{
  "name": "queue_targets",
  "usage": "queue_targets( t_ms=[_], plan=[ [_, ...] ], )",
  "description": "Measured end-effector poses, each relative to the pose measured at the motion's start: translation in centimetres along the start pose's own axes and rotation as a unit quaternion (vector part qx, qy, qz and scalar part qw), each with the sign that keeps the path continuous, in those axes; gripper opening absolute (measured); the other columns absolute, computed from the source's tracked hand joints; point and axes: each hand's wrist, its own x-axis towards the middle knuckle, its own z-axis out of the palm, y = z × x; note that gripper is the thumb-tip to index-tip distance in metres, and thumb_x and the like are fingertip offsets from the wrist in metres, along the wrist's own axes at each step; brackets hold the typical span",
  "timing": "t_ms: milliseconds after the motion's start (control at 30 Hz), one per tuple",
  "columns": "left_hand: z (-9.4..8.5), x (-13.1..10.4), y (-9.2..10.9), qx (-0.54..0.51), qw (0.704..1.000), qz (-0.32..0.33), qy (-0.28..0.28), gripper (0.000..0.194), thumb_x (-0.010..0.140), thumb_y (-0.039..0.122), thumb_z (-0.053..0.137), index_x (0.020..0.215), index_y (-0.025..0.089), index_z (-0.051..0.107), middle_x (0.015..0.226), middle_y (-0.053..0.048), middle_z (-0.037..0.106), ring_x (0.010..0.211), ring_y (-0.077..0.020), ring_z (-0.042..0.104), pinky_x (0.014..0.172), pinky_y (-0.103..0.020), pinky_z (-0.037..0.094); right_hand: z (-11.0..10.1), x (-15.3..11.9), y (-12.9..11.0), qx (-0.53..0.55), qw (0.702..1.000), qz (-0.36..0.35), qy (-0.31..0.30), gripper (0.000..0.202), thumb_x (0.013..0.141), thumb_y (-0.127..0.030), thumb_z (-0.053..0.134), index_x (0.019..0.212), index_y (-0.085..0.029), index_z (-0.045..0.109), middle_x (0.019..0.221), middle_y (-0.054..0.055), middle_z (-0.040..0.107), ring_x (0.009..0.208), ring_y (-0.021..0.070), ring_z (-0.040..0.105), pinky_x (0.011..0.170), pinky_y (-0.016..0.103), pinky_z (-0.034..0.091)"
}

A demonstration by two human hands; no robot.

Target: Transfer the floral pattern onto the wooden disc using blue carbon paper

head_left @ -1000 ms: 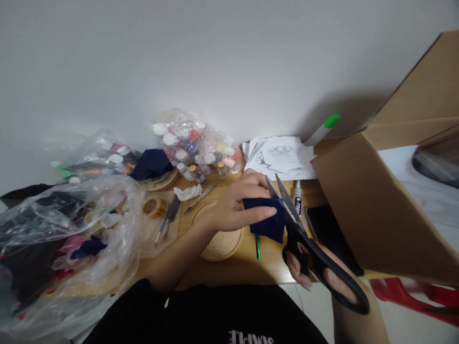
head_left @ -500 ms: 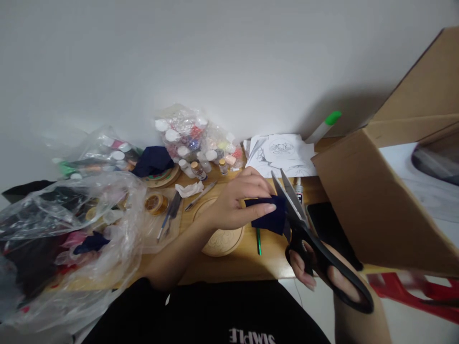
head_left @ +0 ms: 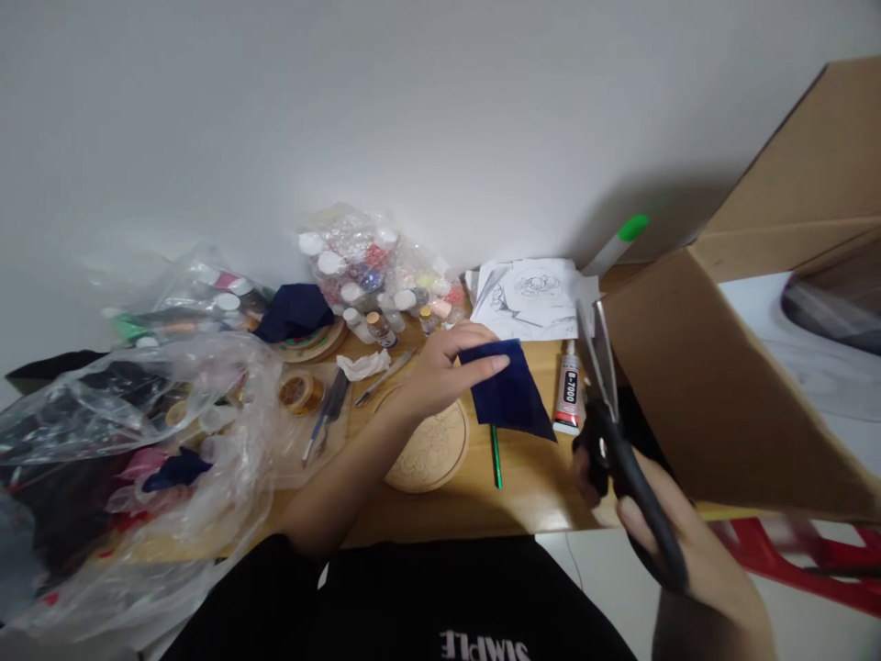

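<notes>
My left hand [head_left: 451, 367] pinches a dark blue piece of fabric [head_left: 509, 390] near its top edge, thumb in front and fingers behind. The fabric hangs over the table, its lower right corner pointed. Black-handled scissors [head_left: 609, 441] are in my right hand [head_left: 661, 514], with fingers through the handles. Their blades point up and stand slightly apart, clear of the fabric on its right. Below my left hand lies a round wooden disc [head_left: 427, 454] with a carved or drawn pattern. A green pencil-like stick [head_left: 496, 464] lies partly under the fabric.
A B-7000 glue tube [head_left: 568, 390] lies right of the fabric. Drawing sheets [head_left: 529, 294] rest by the wall. An open cardboard box [head_left: 730, 404] bounds the right side. Bags of small bottles [head_left: 364, 257] stand behind, and a clear plastic bag [head_left: 240, 441] covers the left.
The scissors have moved right, away from the fabric, uncovering the glue tube. The fabric has turned and now shows more of its length, still in my left hand.
</notes>
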Motion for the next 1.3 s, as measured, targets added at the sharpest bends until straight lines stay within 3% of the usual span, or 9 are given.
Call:
queue_targets(
  t_ms=[100, 200, 367, 467, 567, 667, 767, 1067, 1300],
  plan=[
    [-0.1, 0.2, -0.8, -0.080, 0.993, -0.074, 0.045, 0.007, 0.068, 0.026, 0.072, 0.067, 0.020, 0.072, 0.067, 0.001, 0.064, 0.065, -0.0111, 0.057, 0.063, -0.023, 0.042, -0.9, 0.5, -0.6, -0.175, 0.981, 0.033, 0.078, 0.042, 0.080, -0.062, 0.047, 0.083, -0.020, 0.052, 0.066, 0.004, 0.060, 0.058, 0.0174, 0.056, 0.053, 0.029, 0.045],
    [-0.6, 0.1, -0.7, -0.154, 0.977, -0.126, 0.074, 0.009, 0.062, 0.025, 0.076, 0.068, 0.019, 0.073, 0.064, 0.003, 0.065, 0.062, -0.0098, 0.058, 0.062, -0.022, 0.044, -1.2, 0.2, -0.6, -0.332, 0.925, 0.035, 0.182, 0.044, 0.076, -0.064, 0.048, 0.076, -0.021, 0.048, 0.057, 0.004, 0.056, 0.054, 0.0192, 0.052, 0.053, 0.030, 0.040],
    [-2.0, -0.6, 0.9, -0.222, 0.949, -0.184, 0.126, 0.017, 0.055, 0.027, 0.077, 0.065, 0.015, 0.070, 0.058, 0.001, 0.062, 0.051, -0.0098, 0.056, 0.053, -0.022, 0.044, -0.1, -0.8, -1.1, -0.456, 0.855, 0.002, 0.248, 0.030, 0.081, -0.049, 0.046, 0.074, -0.020, 0.048, 0.055, 0.004, 0.056, 0.051, 0.0184, 0.051, 0.056, 0.029, 0.034],
    [-3.0, -1.4, 1.9, -0.221, 0.951, -0.179, 0.117, 0.022, 0.059, 0.033, 0.073, 0.066, 0.013, 0.066, 0.060, -0.001, 0.060, 0.050, -0.0109, 0.055, 0.050, -0.023, 0.043, 1.1, -0.6, -1.4, -0.456, 0.861, 0.056, 0.220, 0.028, 0.077, -0.047, 0.050, 0.072, -0.020, 0.050, 0.051, 0.004, 0.055, 0.050, 0.0196, 0.051, 0.055, 0.028, 0.031],
    [-3.7, -2.6, 2.3, -0.250, 0.950, -0.157, 0.103, 0.023, 0.066, 0.038, 0.068, 0.069, 0.016, 0.063, 0.068, -0.002, 0.059, 0.061, -0.0138, 0.057, 0.055, -0.025, 0.046, 2.8, 0.4, -1.3, -0.416, 0.882, 0.193, 0.108, 0.028, 0.078, -0.047, 0.049, 0.078, -0.020, 0.055, 0.052, 0.004, 0.058, 0.055, 0.0224, 0.056, 0.051, 0.026, 0.027],
    [-4.4, -3.8, 2.1, -0.315, 0.935, -0.128, 0.100, 0.020, 0.068, 0.035, 0.069, 0.075, 0.018, 0.060, 0.072, 0.000, 0.054, 0.072, -0.0139, 0.056, 0.066, -0.024, 0.048, 4.7, 1.9, -0.5, -0.370, 0.881, 0.296, 0.001, 0.035, 0.084, -0.047, 0.041, 0.085, -0.018, 0.060, 0.066, 0.009, 0.067, 0.063, 0.0229, 0.062, 0.052, 0.027, 0.027],
    [-5.1, -4.5, 1.6, -0.342, 0.928, -0.111, 0.091, 0.021, 0.069, 0.035, 0.069, 0.076, 0.019, 0.058, 0.072, 0.001, 0.050, 0.074, -0.0121, 0.053, 0.071, -0.023, 0.047, 6.1, 3.1, 0.2, -0.345, 0.879, 0.327, -0.044, 0.042, 0.086, -0.048, 0.036, 0.087, -0.016, 0.063, 0.081, 0.014, 0.070, 0.075, 0.0250, 0.066, 0.057, 0.028, 0.034],
    [-5.8, -5.6, 2.2, -0.302, 0.939, -0.147, 0.077, 0.028, 0.066, 0.043, 0.067, 0.064, 0.020, 0.051, 0.067, 0.000, 0.045, 0.065, -0.0135, 0.050, 0.057, -0.024, 0.041, 4.8, 3.5, 0.0, -0.391, 0.826, 0.405, -0.020, 0.051, 0.083, -0.053, 0.036, 0.098, -0.014, 0.066, 0.089, 0.020, 0.069, 0.078, 0.0314, 0.068, 0.058, 0.034, 0.044],
    [-5.5, -6.4, 2.0, -0.306, 0.932, -0.179, 0.079, 0.033, 0.064, 0.049, 0.068, 0.065, 0.019, 0.053, 0.065, 0.000, 0.042, 0.058, -0.0119, 0.044, 0.050, -0.024, 0.037, 6.1, 3.8, -1.0, -0.397, 0.849, 0.348, 0.014, 0.046, 0.082, -0.053, 0.042, 0.094, -0.013, 0.063, 0.090, 0.017, 0.068, 0.077, 0.0283, 0.068, 0.056, 0.032, 0.043]
  ],
)
